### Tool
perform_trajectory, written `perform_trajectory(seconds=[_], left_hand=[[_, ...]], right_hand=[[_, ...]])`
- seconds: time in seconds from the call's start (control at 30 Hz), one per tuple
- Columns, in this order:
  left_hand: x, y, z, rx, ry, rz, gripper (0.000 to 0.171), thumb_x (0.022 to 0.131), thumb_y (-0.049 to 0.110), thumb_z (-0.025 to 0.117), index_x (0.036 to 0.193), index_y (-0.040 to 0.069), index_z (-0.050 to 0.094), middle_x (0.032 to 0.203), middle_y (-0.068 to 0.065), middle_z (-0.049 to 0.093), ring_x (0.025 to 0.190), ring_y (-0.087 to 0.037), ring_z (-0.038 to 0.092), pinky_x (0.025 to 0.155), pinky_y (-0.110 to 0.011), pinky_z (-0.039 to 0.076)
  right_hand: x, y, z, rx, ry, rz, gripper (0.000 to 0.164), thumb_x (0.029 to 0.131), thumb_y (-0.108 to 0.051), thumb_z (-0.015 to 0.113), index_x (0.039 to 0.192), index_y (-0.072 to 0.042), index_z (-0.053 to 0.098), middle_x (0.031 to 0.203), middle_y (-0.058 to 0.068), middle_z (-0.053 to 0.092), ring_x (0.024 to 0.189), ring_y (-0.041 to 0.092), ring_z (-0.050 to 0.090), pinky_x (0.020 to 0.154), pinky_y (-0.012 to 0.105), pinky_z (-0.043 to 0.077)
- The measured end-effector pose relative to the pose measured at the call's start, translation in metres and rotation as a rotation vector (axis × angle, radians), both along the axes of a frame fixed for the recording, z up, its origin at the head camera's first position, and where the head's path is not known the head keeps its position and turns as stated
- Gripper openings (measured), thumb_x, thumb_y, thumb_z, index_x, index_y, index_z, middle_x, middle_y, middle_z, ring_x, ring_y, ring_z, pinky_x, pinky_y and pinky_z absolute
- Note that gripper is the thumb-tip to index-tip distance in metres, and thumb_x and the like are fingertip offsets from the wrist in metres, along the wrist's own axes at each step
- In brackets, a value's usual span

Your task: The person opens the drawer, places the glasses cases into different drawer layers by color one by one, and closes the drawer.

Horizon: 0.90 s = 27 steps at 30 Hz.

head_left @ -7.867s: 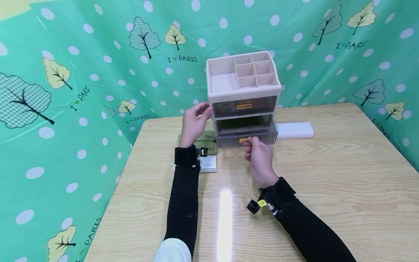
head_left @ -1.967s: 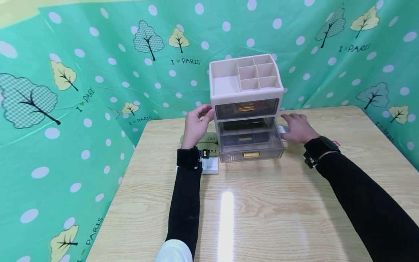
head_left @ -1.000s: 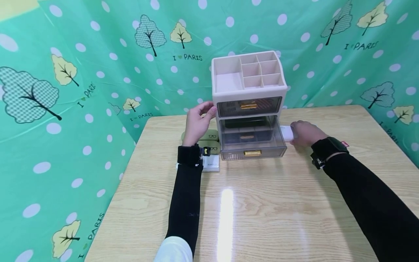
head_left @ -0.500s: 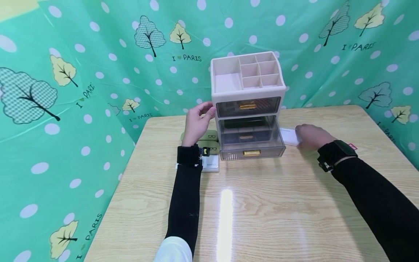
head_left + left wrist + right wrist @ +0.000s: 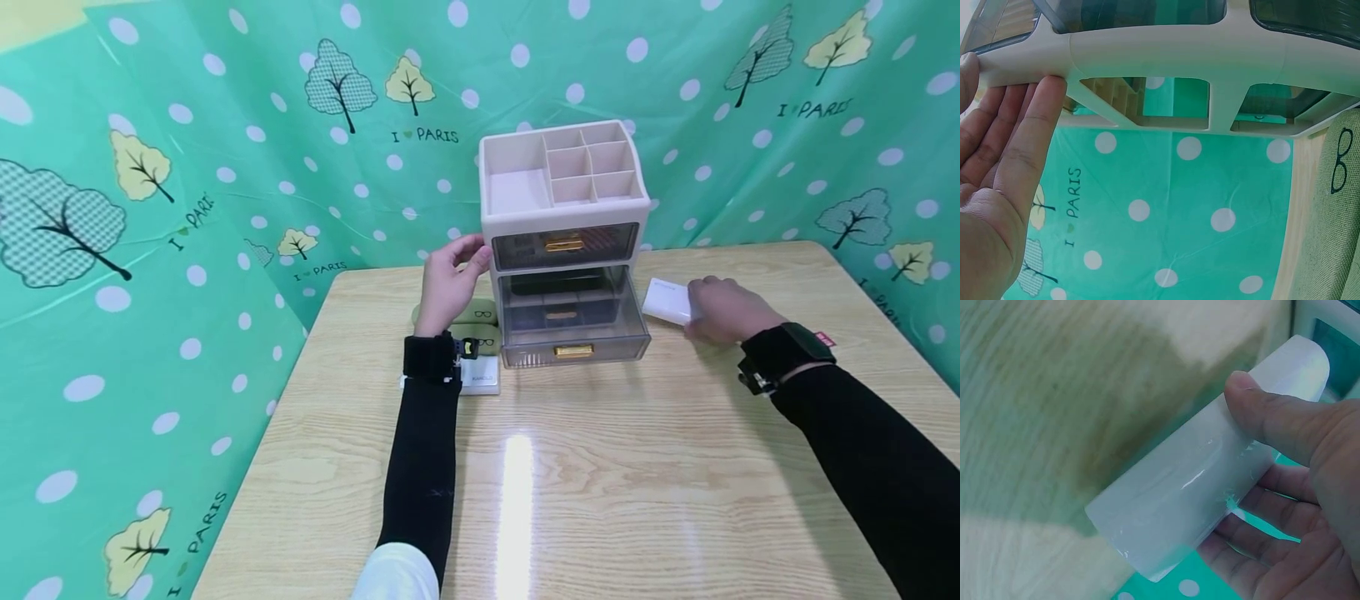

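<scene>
In the head view, a cream drawer organizer (image 5: 566,217) stands at the back of the table. Its clear grey lower drawer (image 5: 573,342) is pulled out, and a dark oblong item shows in the gap above it. My left hand (image 5: 447,287) rests at the organizer's left front edge, its fairly straight fingers (image 5: 1029,137) against the side frame. To the right of the drawer, my right hand (image 5: 723,310) grips a white oblong case (image 5: 1172,487). The right wrist view shows the thumb on top and the fingers underneath. The case looks tilted, close to the tabletop.
Two green glasses cases (image 5: 480,340) lie left of the organizer, with a white box (image 5: 480,375) in front of them. A small red tag (image 5: 825,339) shows beside the right wrist. A green dotted curtain (image 5: 420,183) hangs behind the wooden table (image 5: 600,483).
Earlier, my right hand pulled the lower drawer out by its gold handle. It then moved right, took hold of the white case and shifted it, turning it. My left hand stayed put.
</scene>
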<state>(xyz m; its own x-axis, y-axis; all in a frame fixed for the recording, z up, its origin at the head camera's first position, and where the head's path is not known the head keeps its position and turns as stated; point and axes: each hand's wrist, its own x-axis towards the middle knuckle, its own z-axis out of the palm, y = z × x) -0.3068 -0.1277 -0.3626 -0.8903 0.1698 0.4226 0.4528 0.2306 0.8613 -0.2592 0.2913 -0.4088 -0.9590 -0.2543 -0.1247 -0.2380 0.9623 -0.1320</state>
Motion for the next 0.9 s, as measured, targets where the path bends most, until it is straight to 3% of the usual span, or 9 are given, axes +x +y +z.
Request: perform_trajectory(seconds=[0.27, 0.53, 0.9], left_hand=[[0.001, -0.002, 0.0, -0.007, 0.001, 0.01, 0.036, 0.1, 0.026, 0.068, 0.125, 0.001, 0.07, 0.116, -0.013, 0.072, 0.103, -0.022, 0.069, 0.089, -0.028, 0.06], [0.002, -0.002, 0.0, -0.005, 0.0, 0.011, 0.037, 0.1, 0.027, 0.069, 0.125, 0.0, 0.069, 0.115, -0.013, 0.072, 0.103, -0.021, 0.069, 0.088, -0.028, 0.06], [0.001, -0.001, 0.0, 0.004, -0.005, 0.005, 0.037, 0.1, 0.026, 0.069, 0.125, 0.0, 0.069, 0.116, -0.013, 0.072, 0.103, -0.021, 0.069, 0.088, -0.027, 0.06]], right_hand=[[0.001, 0.003, 0.023, -0.082, 0.074, -0.033, 0.052, 0.087, -0.015, 0.079, 0.118, 0.018, 0.053, 0.101, 0.031, 0.059, 0.087, 0.042, 0.06, 0.074, 0.058, 0.054], [0.006, -0.003, 0.061, -0.105, 0.115, -0.056, 0.06, 0.093, -0.02, 0.075, 0.13, 0.017, 0.047, 0.107, 0.034, 0.059, 0.089, 0.042, 0.06, 0.07, 0.057, 0.054], [0.014, -0.013, 0.1, -0.139, 0.195, -0.043, 0.057, 0.095, -0.022, 0.073, 0.129, 0.017, 0.047, 0.105, 0.035, 0.058, 0.089, 0.043, 0.057, 0.069, 0.055, 0.051]])
